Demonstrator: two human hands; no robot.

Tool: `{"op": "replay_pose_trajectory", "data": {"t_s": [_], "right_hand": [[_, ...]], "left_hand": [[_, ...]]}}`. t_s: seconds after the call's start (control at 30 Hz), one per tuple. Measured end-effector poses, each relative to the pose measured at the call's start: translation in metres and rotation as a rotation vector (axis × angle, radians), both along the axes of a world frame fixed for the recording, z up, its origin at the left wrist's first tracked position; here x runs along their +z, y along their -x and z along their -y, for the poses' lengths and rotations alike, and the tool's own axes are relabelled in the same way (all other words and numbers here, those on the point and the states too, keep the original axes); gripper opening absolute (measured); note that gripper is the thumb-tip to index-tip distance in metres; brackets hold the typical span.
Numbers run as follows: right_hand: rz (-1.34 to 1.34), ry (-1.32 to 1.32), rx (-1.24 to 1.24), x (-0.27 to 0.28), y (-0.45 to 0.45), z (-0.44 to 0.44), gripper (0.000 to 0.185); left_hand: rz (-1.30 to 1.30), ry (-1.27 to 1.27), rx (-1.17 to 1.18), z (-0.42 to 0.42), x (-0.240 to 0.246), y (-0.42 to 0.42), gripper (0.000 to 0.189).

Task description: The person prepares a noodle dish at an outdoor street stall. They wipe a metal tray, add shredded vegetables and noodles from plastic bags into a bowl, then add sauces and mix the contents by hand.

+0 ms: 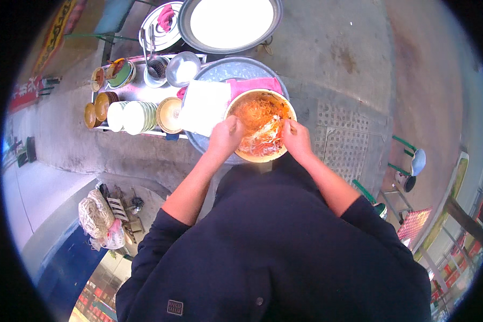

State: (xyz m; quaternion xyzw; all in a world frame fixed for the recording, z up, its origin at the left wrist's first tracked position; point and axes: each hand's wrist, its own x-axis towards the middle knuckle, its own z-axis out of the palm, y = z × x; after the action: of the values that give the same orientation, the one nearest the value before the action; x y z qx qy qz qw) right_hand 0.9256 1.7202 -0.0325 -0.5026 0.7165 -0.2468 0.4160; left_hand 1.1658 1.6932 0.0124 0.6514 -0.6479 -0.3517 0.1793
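Note:
A cream-rimmed bowl [265,159] in front of my body holds thin pale strands [261,110], perhaps noodles, coated in orange-red seasoning, with whiter strands in the middle. My left hand [227,135] is curled over the bowl's left side. Opposite it, my right hand [296,137] is curled at the right side. The fingers of both hands are partly hidden, so I cannot tell whether they grip the rim, the strands or a thin utensil. A pink cloth [253,84] and a bright white cloth or sheet [205,106] lie beside the bowl on a round grey metal lid [233,69].
Stacked white dishes [139,117], brown bowls [104,105] and a tan bowl [170,114] stand on a metal cart [143,92] to the left. A metal bowl [183,69] and a ladle pot [155,78] sit behind them. Farther back is a large pot [231,24].

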Motion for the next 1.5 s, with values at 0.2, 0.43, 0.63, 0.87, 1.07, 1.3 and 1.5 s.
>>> {"op": "replay_pose_trajectory", "data": {"t_s": [0.2, 0.43, 0.63, 0.87, 1.07, 1.3, 1.5], "right_hand": [[-0.149, 0.287, 0.547, 0.011, -0.033, 0.023, 0.019], [-0.235, 0.148, 0.774, 0.012, 0.034, 0.036, 0.022], [-0.176, 0.174, 0.926, 0.035, -0.027, 0.020, 0.020], [-0.166, 0.205, 0.678, 0.010, 0.004, 0.040, 0.013], [-0.055, 0.293, 0.839, 0.035, 0.003, 0.002, 0.014], [-0.352, 0.087, 0.850, 0.034, -0.038, 0.051, 0.013], [-0.031, 0.334, 0.539, 0.033, 0.023, 0.021, 0.016]], "left_hand": [[-0.191, -0.067, 0.049, -0.026, 0.005, -0.023, 0.021], [-0.057, 0.079, 0.011, -0.015, 0.004, -0.001, 0.020], [-0.072, -0.068, 0.065, -0.022, -0.001, -0.014, 0.022], [-0.011, 0.005, 0.038, -0.018, 0.000, -0.005, 0.025], [-0.082, -0.038, 0.099, -0.027, 0.010, -0.014, 0.021], [-0.008, -0.003, 0.065, -0.015, -0.012, -0.008, 0.019], [-0.166, 0.051, 0.068, -0.036, 0.020, -0.024, 0.019]]}}
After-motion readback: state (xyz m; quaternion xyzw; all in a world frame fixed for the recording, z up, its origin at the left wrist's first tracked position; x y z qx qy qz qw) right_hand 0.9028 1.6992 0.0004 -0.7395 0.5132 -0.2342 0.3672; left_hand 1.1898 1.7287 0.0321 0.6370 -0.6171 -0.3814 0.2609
